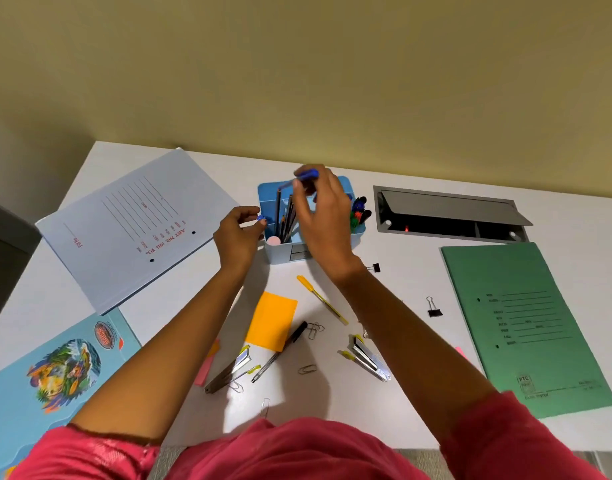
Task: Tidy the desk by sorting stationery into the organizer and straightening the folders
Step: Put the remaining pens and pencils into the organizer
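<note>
A light blue desk organizer (269, 192) stands at the back middle of the white desk, with several pencils upright in its left compartment. My right hand (323, 216) hovers over it and pinches a blue pen (306, 174) at its top end, the tip pointing down into the organizer. My left hand (236, 233) sits just left of the organizer, its fingers pinching a small blue cap (262, 218). A pale blue folder (135, 223) lies askew at the left, a green folder (519, 327) at the right and an illustrated blue folder (51, 372) at the front left.
Loose on the desk (401, 289) lie a yellow pen (322, 299), an orange sticky pad (271, 320), a black pen (280, 348), two staplers (368, 360), several paper clips, two binder clips (434, 308) and pink sticky flags (204, 370). An open cable tray (450, 216) is set into the desk at the back right.
</note>
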The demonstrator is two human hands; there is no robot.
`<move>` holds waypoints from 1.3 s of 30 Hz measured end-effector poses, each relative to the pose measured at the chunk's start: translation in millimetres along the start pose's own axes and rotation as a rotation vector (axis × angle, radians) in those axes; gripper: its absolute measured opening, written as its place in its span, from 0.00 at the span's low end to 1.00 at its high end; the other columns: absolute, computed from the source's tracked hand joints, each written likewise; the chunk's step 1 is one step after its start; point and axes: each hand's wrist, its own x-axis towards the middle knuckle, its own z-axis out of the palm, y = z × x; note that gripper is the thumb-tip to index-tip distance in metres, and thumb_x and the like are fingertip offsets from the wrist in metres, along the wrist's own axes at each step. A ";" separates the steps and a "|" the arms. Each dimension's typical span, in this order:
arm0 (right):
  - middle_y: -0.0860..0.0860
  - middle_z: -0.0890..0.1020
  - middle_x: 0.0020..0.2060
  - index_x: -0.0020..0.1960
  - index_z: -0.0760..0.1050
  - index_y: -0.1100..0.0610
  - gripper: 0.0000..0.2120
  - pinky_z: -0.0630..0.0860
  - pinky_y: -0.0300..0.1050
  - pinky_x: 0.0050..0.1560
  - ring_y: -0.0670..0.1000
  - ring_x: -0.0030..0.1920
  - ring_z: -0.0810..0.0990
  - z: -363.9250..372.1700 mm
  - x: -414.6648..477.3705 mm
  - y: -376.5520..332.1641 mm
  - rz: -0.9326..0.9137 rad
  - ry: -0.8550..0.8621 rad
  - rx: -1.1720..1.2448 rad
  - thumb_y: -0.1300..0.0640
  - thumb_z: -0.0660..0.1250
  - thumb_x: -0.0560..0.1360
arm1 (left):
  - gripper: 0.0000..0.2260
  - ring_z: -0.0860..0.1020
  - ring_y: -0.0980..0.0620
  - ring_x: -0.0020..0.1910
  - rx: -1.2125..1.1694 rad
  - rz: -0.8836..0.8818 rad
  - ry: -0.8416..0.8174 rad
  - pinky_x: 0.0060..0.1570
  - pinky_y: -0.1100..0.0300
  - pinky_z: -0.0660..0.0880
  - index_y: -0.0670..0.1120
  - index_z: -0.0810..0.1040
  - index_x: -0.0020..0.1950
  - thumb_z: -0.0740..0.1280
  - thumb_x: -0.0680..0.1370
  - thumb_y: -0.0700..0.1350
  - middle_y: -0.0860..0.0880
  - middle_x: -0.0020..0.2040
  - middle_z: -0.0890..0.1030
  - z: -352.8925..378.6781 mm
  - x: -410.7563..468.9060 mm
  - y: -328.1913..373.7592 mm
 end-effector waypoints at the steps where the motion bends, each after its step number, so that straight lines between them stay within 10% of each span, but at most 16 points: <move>1: 0.56 0.79 0.46 0.55 0.75 0.61 0.09 0.69 0.35 0.47 0.51 0.47 0.76 6.4 6.3 -1.2 -0.018 -0.024 -0.023 0.57 0.62 0.79 | 0.11 0.81 0.48 0.49 0.016 0.010 0.006 0.46 0.62 0.79 0.42 0.79 0.57 0.69 0.75 0.39 0.44 0.55 0.81 1.9 1.1 1.7; 8: 0.58 0.80 0.49 0.56 0.76 0.64 0.12 0.72 0.47 0.52 0.56 0.52 0.75 33.2 19.5 12.2 0.003 -0.169 -0.119 0.57 0.62 0.79 | 0.09 0.82 0.44 0.49 0.042 0.022 0.017 0.52 0.55 0.80 0.40 0.80 0.55 0.69 0.75 0.38 0.43 0.53 0.82 3.7 4.1 8.6; 20: 0.56 0.78 0.44 0.51 0.76 0.63 0.06 0.65 0.24 0.41 0.45 0.40 0.72 11.0 32.8 11.3 0.043 0.169 0.043 0.61 0.63 0.78 | 0.27 0.57 0.43 0.73 0.876 0.518 -0.077 0.63 0.45 0.52 0.52 0.70 0.70 0.65 0.74 0.32 0.49 0.76 0.62 23.8 -17.2 1.8; 39: 0.59 0.82 0.47 0.50 0.80 0.63 0.11 0.74 0.48 0.43 0.58 0.48 0.79 33.6 43.5 24.1 0.172 -0.494 -0.238 0.57 0.62 0.77 | 0.15 0.72 0.45 0.62 0.360 0.174 0.077 0.56 0.60 0.70 0.44 0.72 0.66 0.65 0.79 0.41 0.40 0.64 0.70 9.0 -8.3 -10.0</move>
